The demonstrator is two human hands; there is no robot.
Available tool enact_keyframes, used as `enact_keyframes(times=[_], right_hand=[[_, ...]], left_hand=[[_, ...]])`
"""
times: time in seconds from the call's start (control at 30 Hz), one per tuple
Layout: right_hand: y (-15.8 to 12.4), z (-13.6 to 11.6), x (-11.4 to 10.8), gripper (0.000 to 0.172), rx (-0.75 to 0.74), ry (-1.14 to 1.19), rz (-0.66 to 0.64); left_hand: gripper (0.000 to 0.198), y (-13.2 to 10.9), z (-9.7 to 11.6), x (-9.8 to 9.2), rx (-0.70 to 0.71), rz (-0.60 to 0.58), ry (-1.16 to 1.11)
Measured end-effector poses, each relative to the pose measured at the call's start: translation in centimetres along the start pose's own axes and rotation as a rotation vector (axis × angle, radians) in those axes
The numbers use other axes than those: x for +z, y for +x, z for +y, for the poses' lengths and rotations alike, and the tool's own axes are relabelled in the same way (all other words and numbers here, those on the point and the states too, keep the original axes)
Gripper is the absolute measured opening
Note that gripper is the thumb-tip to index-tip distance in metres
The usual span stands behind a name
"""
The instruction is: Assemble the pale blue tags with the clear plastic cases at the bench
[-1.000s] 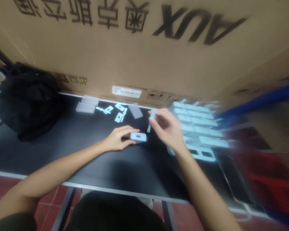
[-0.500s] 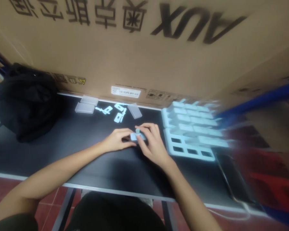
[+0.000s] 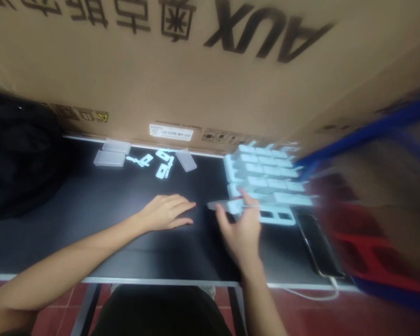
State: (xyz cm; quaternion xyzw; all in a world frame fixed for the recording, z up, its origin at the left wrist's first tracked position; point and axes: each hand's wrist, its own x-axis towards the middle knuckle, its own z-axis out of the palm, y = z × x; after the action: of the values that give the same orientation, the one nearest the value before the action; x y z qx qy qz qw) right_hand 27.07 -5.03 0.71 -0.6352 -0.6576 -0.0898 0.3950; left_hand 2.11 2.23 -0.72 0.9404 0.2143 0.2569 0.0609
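Observation:
My left hand rests over the black table with its fingers apart and nothing in them. To its right, my right hand pinches a light blue piece between thumb and fingers. The piece is blurred and lies at the front left corner of a light blue rack, which has rectangular openings. Several rows of light blue blocks fill the back of the rack. Small light blue parts lie loose behind my left hand.
Two translucent cases lie at the back left, and another is beside the loose parts. A black bag stands far left. Right of the rack are a phone with a white cable and a red crate. A large cardboard box forms the back.
The hands have moved apart. My right hand has carried the blue piece right to the rack, and my left hand has let go. The view has shifted a little to the right.

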Motion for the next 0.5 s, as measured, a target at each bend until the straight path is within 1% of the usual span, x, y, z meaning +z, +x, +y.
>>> enact_keyframes(times=[0.07,0.1,0.17,0.2,0.3,0.4,0.5], right_hand=[[0.2,3.1,-1.1,0.075,0.08,-0.164,0.073],[0.3,4.5,-1.4,0.081,0.123,-0.24,0.081],[0.3,6.4,-1.6,0.09,0.217,-0.348,0.077],[0.3,7.0,-1.5,0.092,0.258,-0.379,0.069],[0.3,7.2,-0.9,0.087,0.303,-0.405,0.07],[0.4,6.7,-0.8,0.079,0.272,-0.416,0.096],[0.5,6.6,-1.0,0.074,0.23,-0.416,0.124]], left_hand=[[0.04,0.1,0.1,0.1,0.005,-0.02,0.027],[0.037,0.2,0.1,0.1,0.008,-0.03,0.037],[0.034,0.2,0.1,0.1,0.014,-0.044,0.053],[0.033,0.3,0.1,0.1,0.016,-0.047,0.059],[0.031,0.3,0.1,0.1,0.023,-0.052,0.062],[0.029,0.3,0.1,0.2,0.026,-0.055,0.049],[0.028,0.2,0.1,0.3,0.015,-0.062,0.036]])
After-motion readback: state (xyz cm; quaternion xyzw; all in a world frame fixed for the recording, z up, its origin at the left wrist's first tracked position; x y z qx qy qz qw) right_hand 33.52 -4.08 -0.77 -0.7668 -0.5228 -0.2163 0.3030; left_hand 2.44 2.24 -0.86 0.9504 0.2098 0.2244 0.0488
